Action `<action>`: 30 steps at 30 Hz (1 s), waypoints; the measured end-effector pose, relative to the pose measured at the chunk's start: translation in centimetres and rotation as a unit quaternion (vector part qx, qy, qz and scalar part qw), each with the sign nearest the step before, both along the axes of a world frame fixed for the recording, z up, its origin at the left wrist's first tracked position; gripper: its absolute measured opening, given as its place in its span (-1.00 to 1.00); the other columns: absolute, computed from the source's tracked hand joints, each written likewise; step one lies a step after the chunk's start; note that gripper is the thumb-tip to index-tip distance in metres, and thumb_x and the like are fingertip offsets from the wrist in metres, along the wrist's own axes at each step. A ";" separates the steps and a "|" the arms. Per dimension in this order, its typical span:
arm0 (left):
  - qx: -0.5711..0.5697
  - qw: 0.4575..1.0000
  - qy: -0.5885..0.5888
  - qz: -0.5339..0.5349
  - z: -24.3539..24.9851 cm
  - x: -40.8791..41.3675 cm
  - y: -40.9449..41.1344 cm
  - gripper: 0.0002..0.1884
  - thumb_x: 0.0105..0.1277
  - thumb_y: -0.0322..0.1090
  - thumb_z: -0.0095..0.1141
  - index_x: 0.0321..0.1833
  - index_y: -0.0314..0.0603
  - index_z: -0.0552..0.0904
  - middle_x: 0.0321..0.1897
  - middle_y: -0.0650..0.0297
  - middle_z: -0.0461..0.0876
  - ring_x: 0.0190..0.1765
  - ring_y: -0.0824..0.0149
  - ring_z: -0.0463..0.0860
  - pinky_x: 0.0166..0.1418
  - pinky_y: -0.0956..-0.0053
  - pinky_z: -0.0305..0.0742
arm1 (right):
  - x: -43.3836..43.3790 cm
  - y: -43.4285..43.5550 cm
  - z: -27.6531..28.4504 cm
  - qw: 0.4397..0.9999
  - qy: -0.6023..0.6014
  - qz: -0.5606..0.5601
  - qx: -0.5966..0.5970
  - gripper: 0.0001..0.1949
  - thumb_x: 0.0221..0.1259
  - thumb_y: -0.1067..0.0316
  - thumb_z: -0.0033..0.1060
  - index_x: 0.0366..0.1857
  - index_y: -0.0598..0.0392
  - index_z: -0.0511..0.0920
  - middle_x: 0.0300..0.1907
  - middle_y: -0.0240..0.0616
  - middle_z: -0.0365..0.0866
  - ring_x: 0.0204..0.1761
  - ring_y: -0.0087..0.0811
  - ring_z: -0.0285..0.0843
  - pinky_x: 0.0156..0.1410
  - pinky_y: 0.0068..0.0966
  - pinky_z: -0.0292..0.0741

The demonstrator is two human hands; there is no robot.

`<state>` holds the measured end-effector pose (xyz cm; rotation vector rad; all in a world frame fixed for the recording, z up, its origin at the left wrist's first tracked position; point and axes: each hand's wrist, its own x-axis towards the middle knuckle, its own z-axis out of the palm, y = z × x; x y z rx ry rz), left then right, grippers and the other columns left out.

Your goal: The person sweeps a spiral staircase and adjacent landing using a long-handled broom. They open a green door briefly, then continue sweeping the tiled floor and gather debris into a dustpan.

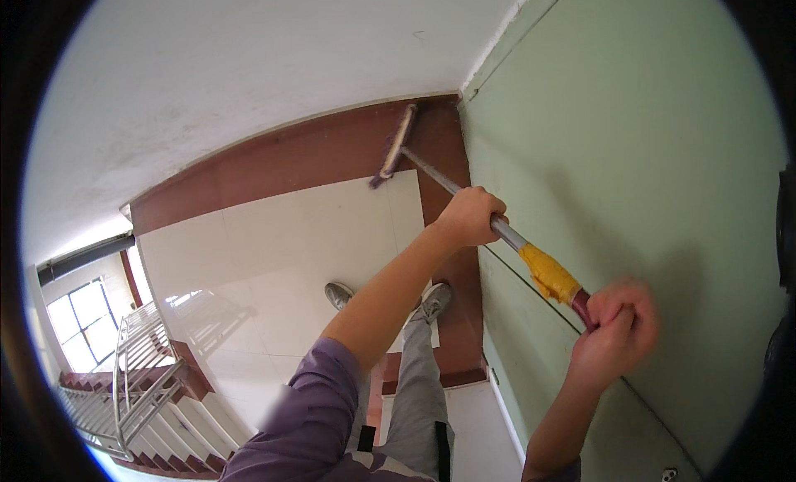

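Observation:
A flat mop with a metal pole runs diagonally from the floor up to my hands. Its long mop head (395,147) rests near the corner, partly on the dark red border and partly at the edge of the cream tiles. My left hand (471,216) is closed around the metal pole (511,234). Above that grip, yellow wrapping (550,274) covers part of the pole. My right hand (615,333), slightly blurred, is closed on the dark red end of the pole, beside the green wall.
A green wall (622,140) stands close on the right, a white wall (249,65) ahead. Both my shoes (435,300) are on the landing floor (286,252). At the lower left, a metal railing (124,382) borders descending stairs (199,423), near a window (82,323).

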<state>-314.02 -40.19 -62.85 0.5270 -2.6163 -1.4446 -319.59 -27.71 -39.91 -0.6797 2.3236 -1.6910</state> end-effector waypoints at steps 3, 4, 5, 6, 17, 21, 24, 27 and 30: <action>-0.065 0.998 -0.003 0.027 -1.2 2.6 -0.5 -0.90 -0.17 -0.28 0.21 -0.58 -0.08 0.61 -0.62 0.18 0.58 -0.41 0.03 0.59 -0.31 0.18 0.48 | -0.9 -0.4 -1.2 0.997 -0.081 0.010 0.006 -0.84 -0.16 0.69 -0.32 -0.74 0.17 0.23 -0.73 -0.38 0.22 -0.62 -0.62 0.15 -0.52 -0.66 0.08; -0.082 0.996 0.001 0.035 -1.4 4.5 -0.4 -0.89 -0.19 -0.28 0.22 -0.57 -0.06 0.61 -0.64 0.19 0.58 -0.43 0.05 0.59 -0.33 0.16 0.47 | -0.5 -0.1 -2.1 0.995 -0.093 0.032 0.024 -0.84 -0.15 0.69 -0.33 -0.75 0.17 0.23 -0.73 -0.39 0.23 -0.62 -0.63 0.16 -0.52 -0.66 0.08; -0.071 0.994 -0.085 -0.008 -1.0 6.1 -0.5 -0.86 -0.19 -0.23 0.24 -0.54 -0.04 0.63 -0.62 0.20 0.59 -0.40 0.05 0.60 -0.31 0.17 0.49 | -0.1 0.4 -2.8 0.993 -0.102 0.047 0.044 -0.83 -0.15 0.69 -0.33 -0.75 0.17 0.22 -0.73 -0.39 0.24 -0.62 -0.63 0.16 -0.52 -0.66 0.08; -0.060 0.982 -0.173 -0.049 -0.5 8.0 -0.5 -0.84 -0.19 -0.19 0.26 -0.51 -0.01 0.65 -0.60 0.21 0.60 -0.37 0.05 0.61 -0.29 0.18 0.51 | 0.9 0.9 -3.5 0.988 -0.132 0.062 0.042 -0.84 -0.16 0.66 -0.29 -0.76 0.17 0.23 -0.73 -0.39 0.24 -0.62 -0.62 0.17 -0.51 -0.68 0.09; -0.026 0.963 -0.050 -0.264 1.1 1.8 6.3 -0.85 -0.19 -0.28 0.20 -0.52 -0.12 0.65 -0.56 0.11 0.62 -0.39 0.00 0.63 -0.31 0.18 0.52 | 7.0 12.4 -0.9 0.981 -0.094 -0.166 0.022 -0.87 -0.11 0.51 -0.18 -0.68 0.03 0.20 -0.73 -0.40 0.13 -0.62 -0.53 0.07 -0.53 -0.58 0.06; -0.056 0.962 -0.081 -0.257 -2.4 -1.0 4.4 -0.86 -0.17 -0.30 0.17 -0.52 -0.14 0.66 -0.54 0.11 0.63 -0.36 0.02 0.63 -0.28 0.19 0.52 | 4.7 8.8 -5.0 0.963 -0.109 -0.247 -0.018 -0.82 -0.02 0.60 -0.25 -0.66 0.01 0.19 -0.66 -0.46 0.08 -0.60 -0.61 -0.03 -0.50 -0.62 0.00; -0.065 0.969 -0.104 -0.216 -3.3 -0.2 3.4 -0.89 -0.17 -0.33 0.15 -0.55 -0.13 0.66 -0.55 0.12 0.63 -0.37 0.03 0.63 -0.30 0.21 0.51 | 3.4 6.7 -5.4 0.951 -0.150 -0.265 -0.059 -0.80 0.00 0.62 -0.26 -0.68 0.02 0.19 -0.67 -0.48 0.06 -0.61 -0.63 -0.08 -0.50 -0.65 -0.03; -0.055 0.984 -0.096 -0.140 -3.0 3.2 2.6 -0.88 -0.16 -0.30 0.14 -0.54 -0.12 0.66 -0.55 0.11 0.63 -0.37 0.04 0.64 -0.31 0.22 0.52 | 3.7 5.5 -4.5 0.962 -0.161 -0.214 -0.053 -0.81 -0.08 0.64 -0.25 -0.70 0.04 0.18 -0.70 -0.46 0.08 -0.63 -0.61 -0.07 -0.53 -0.65 -0.03; -0.046 0.966 -0.144 -0.209 -0.5 6.4 2.6 -0.83 -0.23 -0.27 0.19 -0.51 -0.09 0.66 -0.56 0.13 0.62 -0.36 0.06 0.64 -0.33 0.17 0.51 | 5.1 7.6 -3.6 0.974 -0.172 -0.144 -0.036 -0.84 -0.16 0.63 -0.24 -0.71 0.07 0.18 -0.71 -0.41 0.12 -0.64 -0.58 -0.02 -0.53 -0.64 -0.01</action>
